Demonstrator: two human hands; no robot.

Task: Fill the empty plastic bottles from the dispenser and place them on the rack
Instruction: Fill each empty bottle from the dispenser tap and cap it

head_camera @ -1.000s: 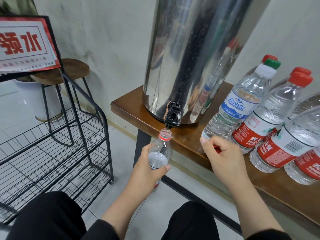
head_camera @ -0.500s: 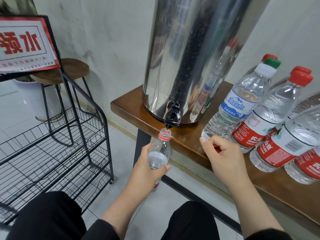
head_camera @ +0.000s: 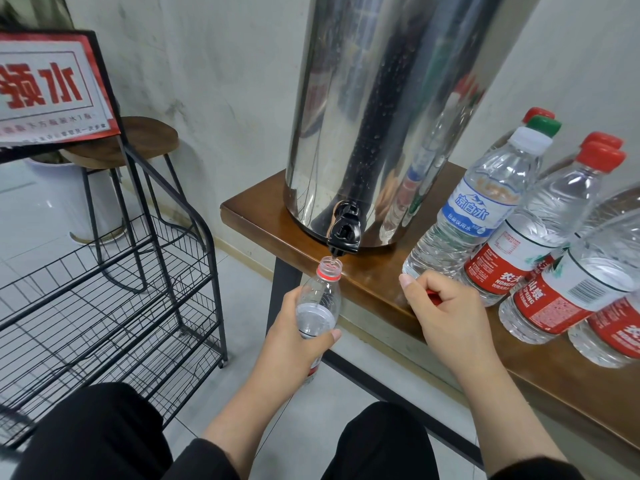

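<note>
Water level in small clear plastic bottle [head_camera: 319, 306], frame centre, unchanged over last second — filling continues under black tap [head_camera: 344, 233] of steel dispenser [head_camera: 384, 116]. Left hand [head_camera: 294, 337] grasps bottle; right hand [head_camera: 446, 310] clenched round red cap [head_camera: 433, 295]. Black wire rack [head_camera: 104, 299], lower left, holds no bottles.

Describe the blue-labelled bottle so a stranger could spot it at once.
Start at the tall steel dispenser on the wooden table. Just right of its base stands a cluster of capped bottles; the blue-labelled bottle is the nearest to the dispenser. Its white cap and blue-and-white label set it apart from its red-labelled neighbours.
</note>
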